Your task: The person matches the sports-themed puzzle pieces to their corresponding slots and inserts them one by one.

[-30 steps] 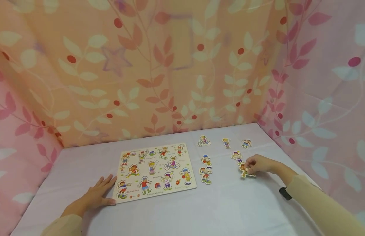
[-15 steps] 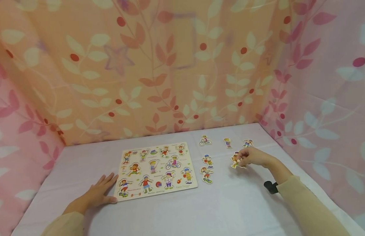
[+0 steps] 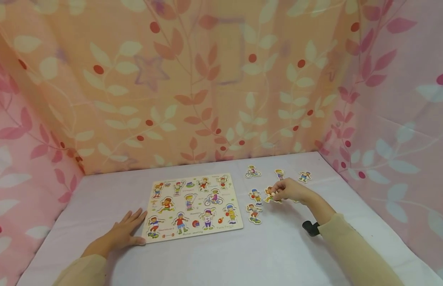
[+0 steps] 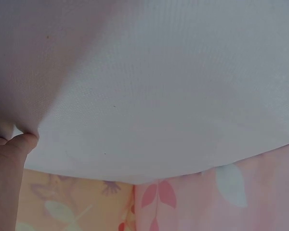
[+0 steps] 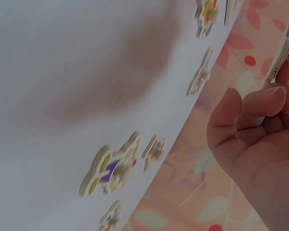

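Note:
My right hand pinches a wooden puzzle piece of a running child and holds it over the table. In the right wrist view that piece appears edge-on at the fingertips. A puzzle board with printed sports figures lies at left centre. My left hand rests beside it with fingers spread, fingertips and thumb at its left edge. Just left of the held piece lie a table tennis piece and a skateboard piece. A purple-shirted piece shows in the right wrist view, mostly hidden by my hand in the head view.
Toward the back right lie a cyclist piece, a golfer piece and a blue-clad figure piece. Patterned curtains stand behind and beside the white-covered table. A black device sits at my right wrist.
My right hand has carried the runner piece leftward from the right side of the loose pieces, passing over the purple-shirted piece. My left hand stays by the board; the head view has shifted slightly.

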`<action>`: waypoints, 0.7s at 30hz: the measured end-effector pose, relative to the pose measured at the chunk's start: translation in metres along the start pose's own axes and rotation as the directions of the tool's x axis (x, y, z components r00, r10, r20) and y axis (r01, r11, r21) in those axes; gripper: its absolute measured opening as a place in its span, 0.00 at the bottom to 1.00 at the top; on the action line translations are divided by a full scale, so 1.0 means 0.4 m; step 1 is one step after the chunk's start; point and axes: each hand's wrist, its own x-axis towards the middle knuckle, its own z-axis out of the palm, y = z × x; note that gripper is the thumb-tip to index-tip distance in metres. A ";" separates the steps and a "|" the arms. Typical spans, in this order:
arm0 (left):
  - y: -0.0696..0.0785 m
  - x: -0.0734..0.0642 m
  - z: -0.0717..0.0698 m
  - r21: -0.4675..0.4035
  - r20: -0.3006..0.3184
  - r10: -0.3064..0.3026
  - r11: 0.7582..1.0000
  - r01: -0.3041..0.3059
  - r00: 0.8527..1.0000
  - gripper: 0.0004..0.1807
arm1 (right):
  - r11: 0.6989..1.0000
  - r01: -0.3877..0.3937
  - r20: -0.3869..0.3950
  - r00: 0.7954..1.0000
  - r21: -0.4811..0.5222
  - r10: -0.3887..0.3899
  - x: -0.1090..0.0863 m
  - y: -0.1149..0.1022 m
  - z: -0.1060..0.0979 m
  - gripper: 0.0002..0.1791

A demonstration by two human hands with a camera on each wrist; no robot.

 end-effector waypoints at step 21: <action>-0.002 0.002 0.002 0.034 0.008 -0.016 0.999 0.016 1.000 0.57 | 0.999 -0.006 -0.023 1.000 0.031 0.007 0.075 -0.066 0.089 0.06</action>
